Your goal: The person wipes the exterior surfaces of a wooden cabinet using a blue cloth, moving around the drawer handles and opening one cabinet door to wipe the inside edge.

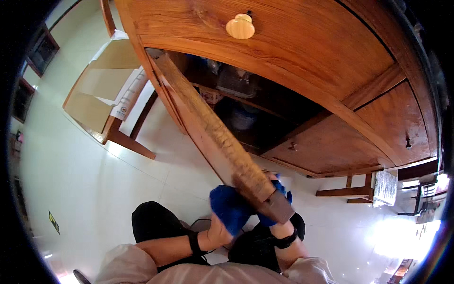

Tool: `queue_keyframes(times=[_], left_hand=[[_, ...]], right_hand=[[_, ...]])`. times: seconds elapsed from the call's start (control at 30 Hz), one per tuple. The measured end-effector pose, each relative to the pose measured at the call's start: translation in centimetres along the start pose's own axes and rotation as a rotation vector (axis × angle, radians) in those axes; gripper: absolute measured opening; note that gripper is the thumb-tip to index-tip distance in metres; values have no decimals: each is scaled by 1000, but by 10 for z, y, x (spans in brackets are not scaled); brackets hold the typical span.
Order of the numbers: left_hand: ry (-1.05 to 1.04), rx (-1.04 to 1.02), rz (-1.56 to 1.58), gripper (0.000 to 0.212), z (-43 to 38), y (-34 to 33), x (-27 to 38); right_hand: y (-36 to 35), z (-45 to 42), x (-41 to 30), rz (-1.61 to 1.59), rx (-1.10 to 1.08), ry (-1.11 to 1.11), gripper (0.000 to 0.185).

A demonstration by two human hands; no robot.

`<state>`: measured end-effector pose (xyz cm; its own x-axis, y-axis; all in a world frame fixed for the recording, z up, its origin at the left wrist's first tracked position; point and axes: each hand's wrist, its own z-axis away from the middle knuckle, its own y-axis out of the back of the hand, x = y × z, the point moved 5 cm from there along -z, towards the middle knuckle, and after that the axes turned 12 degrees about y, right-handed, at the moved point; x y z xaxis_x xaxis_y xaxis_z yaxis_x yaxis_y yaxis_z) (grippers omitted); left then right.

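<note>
An open wooden cabinet door (212, 127) reaches toward me, its worn top edge facing up. My left hand (228, 207), in blue fabric that may be a glove or a cloth, is against the door's outer side near the free end; its fingers are hidden. My right hand (275, 181), also with blue fabric about it, is at the inner side of the same end. Some bare fingertips show there, but the door's corner hides most of the hand. Behind the door, the dark cabinet compartment (269, 106) holds a clear plastic container (237, 83) and other dim items.
Above the opening is a drawer front with a pale round wooden knob (241, 26). Closed cabinet doors (326, 145) are at right. A wooden stool (131, 142) bearing cardboard (103, 83) and paper stands left; another stool (367, 188) stands right. My knees (156, 222) are below the door.
</note>
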<state>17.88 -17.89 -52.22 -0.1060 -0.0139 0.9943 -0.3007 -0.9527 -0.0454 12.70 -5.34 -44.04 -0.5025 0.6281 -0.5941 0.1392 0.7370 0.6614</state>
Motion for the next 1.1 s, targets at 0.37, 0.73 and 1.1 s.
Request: queue_keyframes(times=[0.37, 0.73, 1.1], left_hand=[[180, -97, -9, 30, 76, 49, 11], [133, -173, 11, 32, 89, 33, 22], [182, 152, 20, 35, 124, 54, 26]], right_hand=[[-80, 18, 10, -906, -21, -266, 24], [7, -79, -94, -984, 159, -70, 38], [-18, -55, -68, -701, -23, 22, 15]])
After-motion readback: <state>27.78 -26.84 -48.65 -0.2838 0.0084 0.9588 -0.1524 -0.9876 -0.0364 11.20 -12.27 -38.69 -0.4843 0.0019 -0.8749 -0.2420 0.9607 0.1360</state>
